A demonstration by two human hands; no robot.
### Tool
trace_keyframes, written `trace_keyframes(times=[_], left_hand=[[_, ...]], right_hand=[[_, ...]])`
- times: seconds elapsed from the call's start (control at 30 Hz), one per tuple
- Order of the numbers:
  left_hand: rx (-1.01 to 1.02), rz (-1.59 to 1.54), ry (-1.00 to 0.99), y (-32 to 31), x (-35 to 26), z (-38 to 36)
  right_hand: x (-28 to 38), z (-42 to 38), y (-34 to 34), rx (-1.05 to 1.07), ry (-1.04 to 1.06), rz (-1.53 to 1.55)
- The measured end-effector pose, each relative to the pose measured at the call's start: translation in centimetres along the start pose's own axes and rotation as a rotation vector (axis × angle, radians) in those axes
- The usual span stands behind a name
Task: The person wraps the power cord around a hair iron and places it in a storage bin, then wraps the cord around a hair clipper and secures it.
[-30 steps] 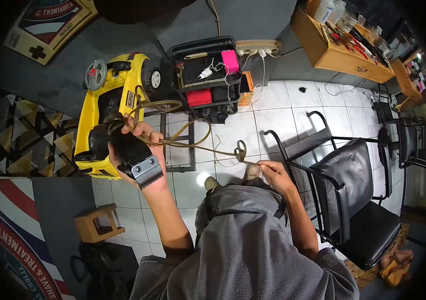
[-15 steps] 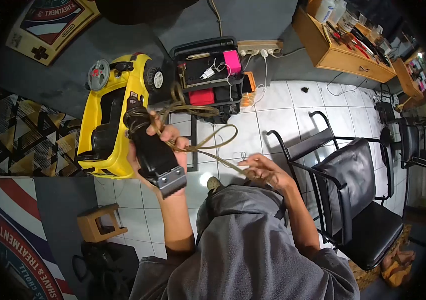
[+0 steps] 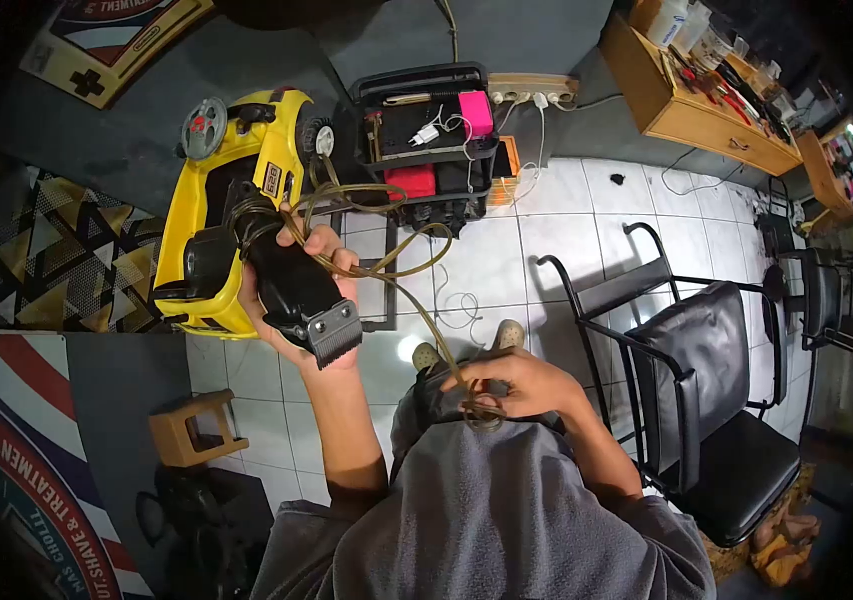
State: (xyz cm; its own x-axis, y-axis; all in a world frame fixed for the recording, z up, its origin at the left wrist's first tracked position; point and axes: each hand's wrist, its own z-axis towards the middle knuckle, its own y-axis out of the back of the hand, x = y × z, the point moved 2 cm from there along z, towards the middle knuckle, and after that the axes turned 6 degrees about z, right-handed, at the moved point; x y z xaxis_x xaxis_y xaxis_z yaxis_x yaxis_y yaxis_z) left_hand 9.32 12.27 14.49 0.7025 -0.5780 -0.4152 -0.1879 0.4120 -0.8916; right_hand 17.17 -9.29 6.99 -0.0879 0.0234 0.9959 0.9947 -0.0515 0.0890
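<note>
A black hair clipper with a wide toothed head lies in my left hand, whose fingers wrap round its body. Its brown cord is wound round the clipper's rear end and loops loosely through the air toward the right. My right hand is closed on the cord in front of my lap, where a small tangled coil hangs below the fingers. The two hands are apart, with the cord running between them.
Beyond my left hand stands a yellow toy car. A black trolley holds a pink box and a white charger. Black chairs are at the right, a wooden drawer unit at the upper right, a brown stool at the lower left.
My right hand has moved down and slightly left, toward my body, with the cord. The cord's loops have shifted, and a small coil now shows at that hand. The clipper has moved slightly left and up.
</note>
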Motion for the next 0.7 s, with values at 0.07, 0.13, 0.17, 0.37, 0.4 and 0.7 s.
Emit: trace_keyframes(times=[0.07, 0.13, 0.17, 0.37, 0.4, 0.7], left_hand=[[-0.005, 0.037, -0.007, 0.0, -0.1, -0.2], [0.028, 0.055, -0.025, 0.1, -0.2, -0.2], [0.03, 0.051, -0.028, 0.3, -0.4, -0.1], [0.003, -0.138, -0.069, 0.5, -3.4, -0.2], [0.004, -0.138, -0.073, 0.6, -3.6, -0.3], [0.126, -0.005, -0.273, -0.1, -9.0, -0.5]], right_hand=[[1.0, 0.6, -0.2, -0.014, 0.183, -0.072], [0.9, 0.6, -0.7, -0.153, 0.112, -0.015], [0.7, 0.4, -0.8, -0.295, 0.04, 0.042], [-8.3, -2.2, 1.4, -0.718, -0.268, 0.276], [-10.2, -2.7, 1.5, -0.643, -0.251, 0.364], [-24.5, -12.7, 4.8, -1.098, -0.5, 0.518]])
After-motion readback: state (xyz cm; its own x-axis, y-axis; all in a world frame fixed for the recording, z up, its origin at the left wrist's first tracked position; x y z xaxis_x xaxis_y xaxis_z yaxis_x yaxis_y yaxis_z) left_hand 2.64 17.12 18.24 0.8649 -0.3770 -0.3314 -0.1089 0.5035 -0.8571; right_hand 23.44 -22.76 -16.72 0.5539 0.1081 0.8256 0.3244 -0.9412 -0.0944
